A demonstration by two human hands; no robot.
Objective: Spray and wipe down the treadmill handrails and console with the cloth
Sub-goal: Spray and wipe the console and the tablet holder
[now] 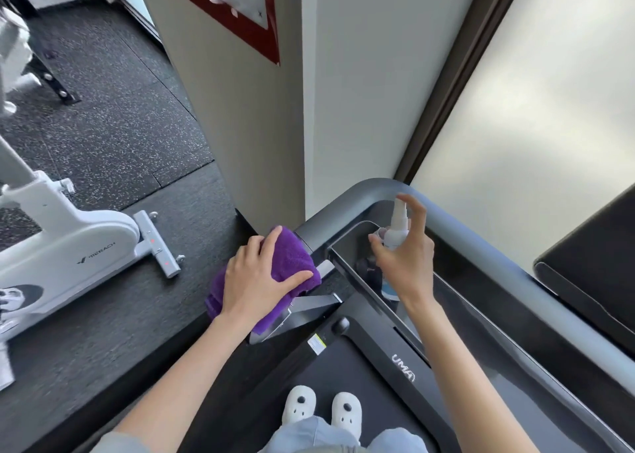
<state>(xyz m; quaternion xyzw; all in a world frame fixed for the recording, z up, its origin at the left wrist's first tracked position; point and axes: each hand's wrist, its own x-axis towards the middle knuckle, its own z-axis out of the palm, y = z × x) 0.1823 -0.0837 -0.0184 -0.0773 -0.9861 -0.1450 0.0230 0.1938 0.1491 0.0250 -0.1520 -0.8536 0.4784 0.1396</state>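
The grey handrail (481, 236) bends around the treadmill's dark glossy console (357, 246), and everything here sits in relation to that bend. On the rail's left leg, just beside the console's near corner, lies a folded purple cloth (292, 256); the left hand (261, 281) presses on it with fingers spread flat, thumb along the cloth's console-side edge. Directly above the console, the right hand (405, 256) grips a small white spray bottle (397, 229), fingers wrapped round its body and the index finger curled over the nozzle top, just inside the rail's far bar. Below the console runs the black treadmill belt (343, 377), where two white slippers (321, 408) stand. Left of the rail, dark speckled rubber flooring (113, 109) spreads out, carrying a white exercise bike (79, 246). Beyond the rail's bend stand a pale wall corner (309, 109) and, to its right, a frosted window (532, 126).
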